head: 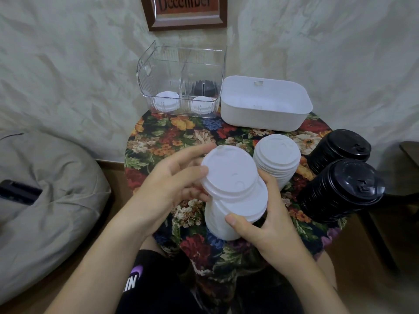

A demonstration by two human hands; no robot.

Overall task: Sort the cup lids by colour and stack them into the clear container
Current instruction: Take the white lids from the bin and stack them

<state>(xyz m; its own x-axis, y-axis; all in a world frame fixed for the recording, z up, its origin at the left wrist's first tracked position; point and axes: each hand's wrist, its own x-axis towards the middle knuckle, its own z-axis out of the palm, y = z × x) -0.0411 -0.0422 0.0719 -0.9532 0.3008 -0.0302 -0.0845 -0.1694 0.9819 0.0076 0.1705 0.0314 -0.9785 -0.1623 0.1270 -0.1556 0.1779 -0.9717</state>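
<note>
Nearest the camera, the person's right hand is wrapped round the lower part of a tall stack of white plastic cup lids, thumb across its front. The left hand curls its fingers on the rim of the topmost white lid, seemingly peeling it away. The held stack hangs over the near edge of the round table with the flowered cloth. Its long axis leans slightly from upright, the lid tops facing up and towards the camera, and the top lid tips off to the left. The job looks barely begun. The clear ribbed plastic container at the back of the table holds only low piles: white lids front left, white lids front right and something black behind them, probably black lids, though the ribbing blurs the count. A second white lid stack and two tall stacks of black lids wait on the cloth. A white rectangular tub sits beside the container.
</note>
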